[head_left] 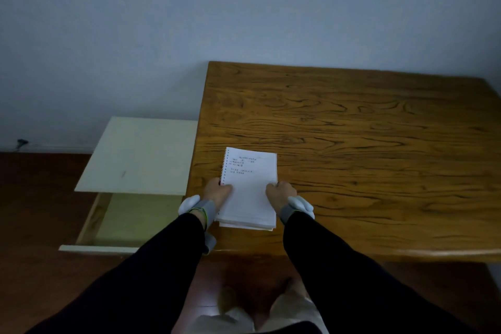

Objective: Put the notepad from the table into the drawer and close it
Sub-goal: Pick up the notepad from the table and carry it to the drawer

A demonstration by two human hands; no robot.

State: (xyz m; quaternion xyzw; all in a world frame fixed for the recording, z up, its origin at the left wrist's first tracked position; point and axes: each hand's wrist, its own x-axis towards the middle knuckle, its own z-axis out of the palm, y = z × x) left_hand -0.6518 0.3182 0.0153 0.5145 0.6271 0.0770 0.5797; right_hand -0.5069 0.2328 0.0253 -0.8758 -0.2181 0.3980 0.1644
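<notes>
A white spiral-bound notepad (249, 184) with a few handwritten lines lies near the front left corner of the wooden table (352, 144). My left hand (217, 191) grips its left edge with the thumb on the page. On the opposite edge my right hand (280, 192) holds it the same way. Left of the table stands a cream cabinet (141, 154) whose drawer (89, 228) is pulled out towards me, its pale inside showing and nothing visible in it.
The cabinet sits flush against the table's left side, lower than the tabletop. A plain wall runs behind both. Dark wooden floor lies to the left and under me, where my feet show. A small dark object (21, 142) sits at the wall's base, far left.
</notes>
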